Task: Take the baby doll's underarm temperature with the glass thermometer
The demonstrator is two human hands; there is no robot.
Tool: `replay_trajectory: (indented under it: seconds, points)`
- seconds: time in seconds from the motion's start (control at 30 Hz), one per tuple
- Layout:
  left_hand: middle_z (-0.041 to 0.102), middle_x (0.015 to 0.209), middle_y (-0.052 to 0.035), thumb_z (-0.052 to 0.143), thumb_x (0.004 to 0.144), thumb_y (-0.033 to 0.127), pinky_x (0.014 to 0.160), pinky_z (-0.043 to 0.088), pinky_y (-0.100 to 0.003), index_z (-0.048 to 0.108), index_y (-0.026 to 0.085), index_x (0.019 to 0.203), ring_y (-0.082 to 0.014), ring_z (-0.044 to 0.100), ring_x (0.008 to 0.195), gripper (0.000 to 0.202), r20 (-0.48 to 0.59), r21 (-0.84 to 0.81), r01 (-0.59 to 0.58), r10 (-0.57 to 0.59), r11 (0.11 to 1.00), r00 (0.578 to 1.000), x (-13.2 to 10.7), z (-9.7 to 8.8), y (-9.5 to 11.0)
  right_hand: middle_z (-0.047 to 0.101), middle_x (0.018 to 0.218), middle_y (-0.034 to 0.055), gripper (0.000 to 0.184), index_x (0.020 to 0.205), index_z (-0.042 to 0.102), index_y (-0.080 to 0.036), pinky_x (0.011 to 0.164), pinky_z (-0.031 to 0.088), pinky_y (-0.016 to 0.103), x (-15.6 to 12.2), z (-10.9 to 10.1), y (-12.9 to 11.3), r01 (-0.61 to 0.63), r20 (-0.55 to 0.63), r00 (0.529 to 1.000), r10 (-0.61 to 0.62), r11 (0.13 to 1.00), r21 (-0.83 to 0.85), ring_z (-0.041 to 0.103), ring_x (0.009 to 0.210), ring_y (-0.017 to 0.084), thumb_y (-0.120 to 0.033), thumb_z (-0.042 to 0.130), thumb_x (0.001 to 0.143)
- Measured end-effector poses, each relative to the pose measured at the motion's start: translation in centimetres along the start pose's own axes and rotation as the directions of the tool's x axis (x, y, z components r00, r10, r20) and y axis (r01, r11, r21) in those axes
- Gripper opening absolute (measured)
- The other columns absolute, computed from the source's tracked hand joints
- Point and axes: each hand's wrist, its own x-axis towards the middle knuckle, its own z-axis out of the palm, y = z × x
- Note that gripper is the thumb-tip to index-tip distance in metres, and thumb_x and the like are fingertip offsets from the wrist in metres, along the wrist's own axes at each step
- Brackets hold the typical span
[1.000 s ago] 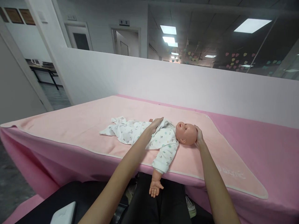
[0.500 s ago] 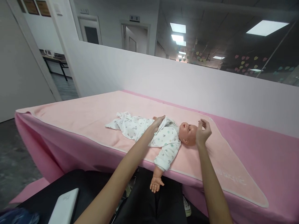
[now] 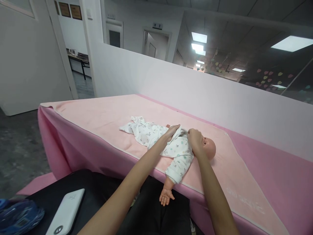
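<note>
A baby doll (image 3: 210, 147) lies on its back, its head to the right and one arm hanging over the near edge of the table. It wears a white printed baby shirt (image 3: 180, 148) and matching trousers (image 3: 148, 133). On the chest, my left hand (image 3: 173, 131) is closed on the front edge of the shirt, which is lifted a little. My right hand (image 3: 195, 139) is at the neck, its fingers curled at the shirt's collar and covering part of the doll's face. The doll's far arm is mostly hidden.
A peach blanket (image 3: 97, 120) lies over the pink-covered table (image 3: 276, 147), against a low white wall (image 3: 156, 78) with glass above. Beside my lap, a white power bank (image 3: 67, 209) and a blue plastic item (image 3: 22, 217) rest on a black surface.
My right hand has come left from beside the top of the doll's head to the collar, and its fingers have closed. My left hand stays on the shirt front. The view has shifted left.
</note>
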Motion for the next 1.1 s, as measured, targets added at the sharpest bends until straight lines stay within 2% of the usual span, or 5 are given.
replay_trajectory:
  seconds: [0.13, 0.37, 0.57, 0.83, 1.1]
  points:
    - [0.056, 0.066, -0.0029, 0.054, 0.076, 0.039, 0.060, 0.039, -0.024, 0.058, 0.013, 0.076, -0.0131, 0.050, 0.065, 0.026, 0.027, 0.121, -0.059, 0.056, 0.991, 0.998, 1.9, 1.2, 0.5, 0.068, 0.077, 0.0062, 0.016, 0.074, 0.067, -0.017, 0.070, 0.045, 0.030, -0.8, -5.7, 0.4, -0.067, -0.103, 0.989, 0.105, 0.945, 0.319, 0.062, 0.074, 0.018, -0.025, 0.055, 0.070]
    - [0.053, 0.061, 0.0005, 0.057, 0.071, 0.044, 0.052, 0.031, -0.021, 0.065, 0.013, 0.076, -0.0088, 0.042, 0.055, 0.033, 0.423, 0.321, -0.299, 0.146, 0.899, 0.894, 0.9, 2.4, 1.1, 0.066, 0.069, 0.0027, 0.026, 0.080, 0.068, -0.015, 0.074, 0.050, 0.035, -3.3, -12.3, -1.9, 0.056, -0.177, 0.974, 0.142, 0.604, 0.795, 0.062, 0.070, 0.015, -0.034, 0.068, 0.063]
    - [0.056, 0.059, -0.0015, 0.043, 0.080, 0.047, 0.053, 0.032, -0.021, 0.068, 0.013, 0.076, -0.0102, 0.045, 0.055, 0.043, 0.458, 0.388, -0.309, 0.110, 0.868, 0.882, 1.1, 2.3, 0.9, 0.066, 0.067, 0.0024, 0.025, 0.079, 0.068, -0.016, 0.074, 0.051, 0.036, -4.7, -11.7, -3.1, 0.077, -0.185, 0.969, 0.164, 0.511, 0.856, 0.062, 0.069, 0.014, -0.035, 0.069, 0.063]
    - [0.066, 0.076, -0.0022, 0.060, 0.070, 0.039, 0.057, 0.034, -0.021, 0.070, 0.019, 0.080, -0.0139, 0.052, 0.066, 0.025, 0.484, 0.495, -0.380, 0.115, 0.782, 0.867, 0.7, 2.6, 1.0, 0.068, 0.071, 0.0042, 0.027, 0.080, 0.069, -0.016, 0.072, 0.051, 0.033, -5.8, -9.3, -3.4, -0.003, -0.123, 0.965, 0.230, 0.482, 0.876, 0.064, 0.071, 0.015, -0.034, 0.071, 0.059]
    - [0.058, 0.069, 0.0002, 0.057, 0.072, 0.035, 0.055, 0.032, -0.021, 0.063, 0.016, 0.079, -0.0112, 0.048, 0.061, 0.022, 0.486, 0.498, -0.358, 0.088, 0.789, 0.870, 0.9, 2.3, 0.9, 0.069, 0.077, 0.0036, 0.024, 0.074, 0.069, -0.020, 0.082, 0.052, 0.039, -13.1, -4.8, 5.7, -0.277, -0.035, 0.795, 0.606, 0.413, 0.867, 0.065, 0.080, 0.023, -0.037, 0.072, 0.057]
